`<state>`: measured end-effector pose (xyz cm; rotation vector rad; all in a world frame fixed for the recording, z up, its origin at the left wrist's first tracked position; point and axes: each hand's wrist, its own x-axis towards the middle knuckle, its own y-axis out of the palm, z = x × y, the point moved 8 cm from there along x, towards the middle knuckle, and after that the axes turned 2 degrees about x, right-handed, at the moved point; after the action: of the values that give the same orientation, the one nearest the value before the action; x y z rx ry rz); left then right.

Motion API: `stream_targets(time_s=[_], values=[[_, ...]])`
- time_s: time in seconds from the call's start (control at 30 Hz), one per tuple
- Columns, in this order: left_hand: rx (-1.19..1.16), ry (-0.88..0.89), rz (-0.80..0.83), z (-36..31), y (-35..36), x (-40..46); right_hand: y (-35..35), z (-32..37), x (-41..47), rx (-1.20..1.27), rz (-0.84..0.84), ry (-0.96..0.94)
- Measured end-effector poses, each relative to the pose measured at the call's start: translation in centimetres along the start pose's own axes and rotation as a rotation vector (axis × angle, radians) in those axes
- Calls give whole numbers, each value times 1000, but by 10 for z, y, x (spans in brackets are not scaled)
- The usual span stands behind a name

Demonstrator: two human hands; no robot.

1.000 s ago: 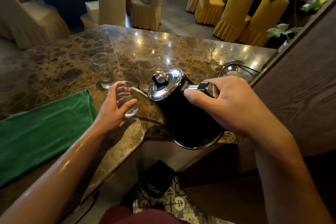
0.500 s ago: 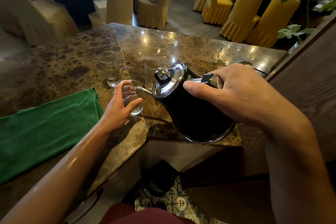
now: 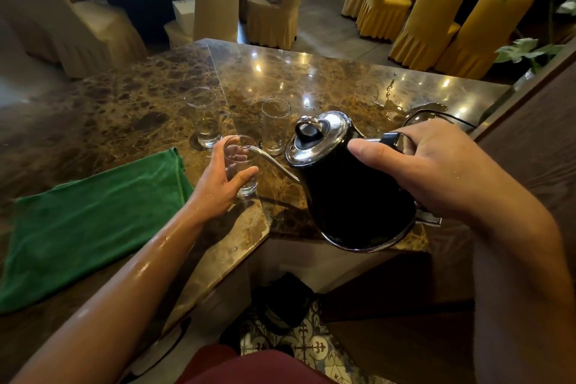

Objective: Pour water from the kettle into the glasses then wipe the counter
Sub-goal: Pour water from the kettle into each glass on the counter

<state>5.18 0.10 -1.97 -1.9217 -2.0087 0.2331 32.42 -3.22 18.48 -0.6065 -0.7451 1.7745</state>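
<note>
My right hand [image 3: 436,171] grips the handle of a black kettle [image 3: 352,196] with a chrome lid, tilted left over the brown marble counter [image 3: 311,78]. Its thin spout reaches over the rim of the nearest glass [image 3: 241,165], which my left hand [image 3: 218,187] holds upright on the counter. Two more glasses stand behind it: one at the left [image 3: 202,117] with a little water in the bottom, one at the right [image 3: 276,125]. A green cloth [image 3: 93,221] lies flat on the counter to the left.
Spilled water [image 3: 389,97] glistens on the counter behind the kettle, near the kettle base and its cord [image 3: 436,115]. A wooden wall [image 3: 536,140] borders the right side. Covered chairs [image 3: 215,3] stand beyond the counter. The counter's edge runs just below the kettle.
The kettle has tilted a little more upright and the spout sits lower at the glass rim. Both hands keep their grips; the view has shifted slightly.
</note>
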Motion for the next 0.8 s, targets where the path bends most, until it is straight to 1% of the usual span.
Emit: stream_targets(time_s=[0.3,0.47,0.63,0.8], values=[[9,0,-2,2,1,0,8,-23,-4,57,5,46],[27,0,-14,2,0,0,11,-38,-7,131,-52,94],[14,-10,-25,2,0,0,21,-70,-13,301,-132,171],[12,-8,-19,3,0,0,30,-88,-17,365,-159,171]])
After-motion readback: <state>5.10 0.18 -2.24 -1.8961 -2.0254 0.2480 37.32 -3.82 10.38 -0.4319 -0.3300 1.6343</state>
